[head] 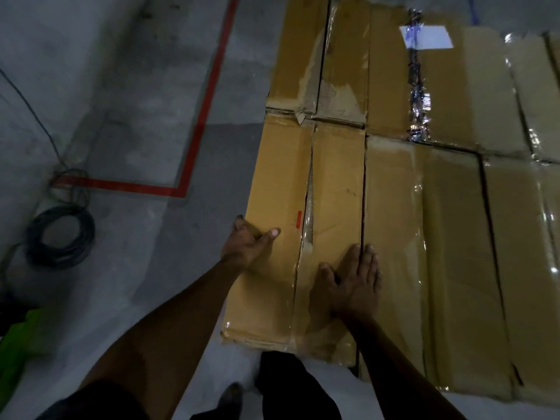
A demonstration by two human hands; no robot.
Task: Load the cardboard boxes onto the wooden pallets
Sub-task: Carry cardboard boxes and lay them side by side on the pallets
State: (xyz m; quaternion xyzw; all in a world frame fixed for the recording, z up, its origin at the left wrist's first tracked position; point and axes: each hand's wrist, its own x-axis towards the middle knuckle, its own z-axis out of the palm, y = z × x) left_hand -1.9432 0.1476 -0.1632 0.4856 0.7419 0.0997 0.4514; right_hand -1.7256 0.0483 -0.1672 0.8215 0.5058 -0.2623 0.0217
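A long brown cardboard box (281,189) lies flat at the near left of a layer of several taped boxes. My left hand (247,245) grips its left edge, thumb on top and fingers curled over the side. My right hand (351,283) lies flat with straight fingers on the box's right flap, fingertips at the seam with the neighbouring box (424,256). Another box (321,56) sits behind it, and one with a white label (425,37) is farther back. No pallet wood shows under the boxes.
Grey concrete floor (121,86) spreads to the left, marked by a red tape line (194,140). A coil of dark cable (60,234) lies on the floor at left. Something bright green (21,334) sits at the left edge. My legs and a shoe (230,395) are below.
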